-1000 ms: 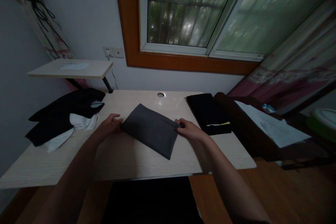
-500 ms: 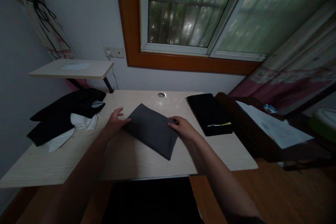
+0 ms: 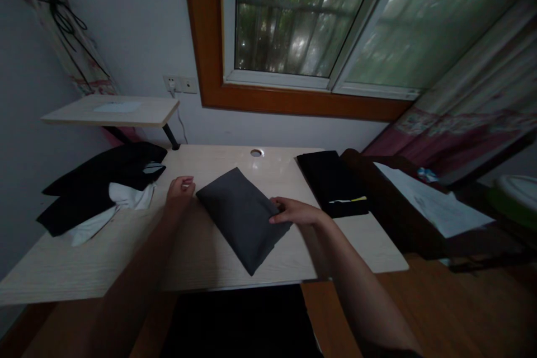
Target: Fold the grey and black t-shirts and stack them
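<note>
A folded dark grey cloth (image 3: 239,215), flat and roughly rectangular, lies turned at an angle on the pale wooden desk (image 3: 188,257). My right hand (image 3: 296,211) grips its right edge, thumb on top; some of the fingers are hidden. To the left of the cloth, my left hand (image 3: 179,193) is apart from it, fingers loosely curled with nothing in them. A folded black cloth (image 3: 333,179) with a white and yellow strip near its front edge rests beyond my right hand.
Black clothing (image 3: 92,179) and a white cloth (image 3: 130,196) lie heaped on the left under a raised shelf (image 3: 117,117). Papers (image 3: 428,201) cover part of a dark brown surface (image 3: 394,201) at the right. A round cable hole (image 3: 256,153) is near the desk's back edge.
The grey cloth has turned, its near corner swinging left and toward me. My left hand has come off its left corner and moved slightly left. My right hand stays on it, slightly lower.
</note>
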### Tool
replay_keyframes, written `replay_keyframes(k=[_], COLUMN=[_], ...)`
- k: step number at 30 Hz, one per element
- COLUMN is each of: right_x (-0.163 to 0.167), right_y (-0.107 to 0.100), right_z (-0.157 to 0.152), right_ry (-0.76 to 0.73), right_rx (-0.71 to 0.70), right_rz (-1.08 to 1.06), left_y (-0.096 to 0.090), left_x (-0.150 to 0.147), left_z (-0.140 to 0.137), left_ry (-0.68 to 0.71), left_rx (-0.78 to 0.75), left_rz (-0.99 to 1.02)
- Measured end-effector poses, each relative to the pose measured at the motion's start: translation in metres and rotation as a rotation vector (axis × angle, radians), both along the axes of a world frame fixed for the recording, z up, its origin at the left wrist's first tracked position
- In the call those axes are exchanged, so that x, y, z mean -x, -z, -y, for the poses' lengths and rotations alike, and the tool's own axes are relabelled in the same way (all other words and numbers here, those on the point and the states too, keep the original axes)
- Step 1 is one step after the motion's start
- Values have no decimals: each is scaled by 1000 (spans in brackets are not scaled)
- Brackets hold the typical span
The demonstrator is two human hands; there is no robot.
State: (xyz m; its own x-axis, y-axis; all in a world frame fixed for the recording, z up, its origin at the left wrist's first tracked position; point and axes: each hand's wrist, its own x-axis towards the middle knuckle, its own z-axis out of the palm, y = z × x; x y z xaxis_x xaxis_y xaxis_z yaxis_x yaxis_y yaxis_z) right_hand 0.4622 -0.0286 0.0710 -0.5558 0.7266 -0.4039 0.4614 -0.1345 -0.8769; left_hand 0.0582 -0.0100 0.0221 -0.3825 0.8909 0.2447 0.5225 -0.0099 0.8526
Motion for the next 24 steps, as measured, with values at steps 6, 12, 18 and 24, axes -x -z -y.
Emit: replay_keyframes(k=[6,12,18,24], right_x=[8,33,55,62], right_y=[-10,-8,-2,3], right_z=[-5,-21,-31,-22], right_ry=[-69,64,168,308], right_rx=[113,136,150,103], right_rz=[-35,-99,-174,-346], left_y=[2,0,-4,-3], left_x=[-13,-23,-23,-21], left_z=[13,20,24,23], left_ry=[43,91,131,145], left_rx=[-66,-101,-93,-133], left_rz=[-177,-317,-272,-233])
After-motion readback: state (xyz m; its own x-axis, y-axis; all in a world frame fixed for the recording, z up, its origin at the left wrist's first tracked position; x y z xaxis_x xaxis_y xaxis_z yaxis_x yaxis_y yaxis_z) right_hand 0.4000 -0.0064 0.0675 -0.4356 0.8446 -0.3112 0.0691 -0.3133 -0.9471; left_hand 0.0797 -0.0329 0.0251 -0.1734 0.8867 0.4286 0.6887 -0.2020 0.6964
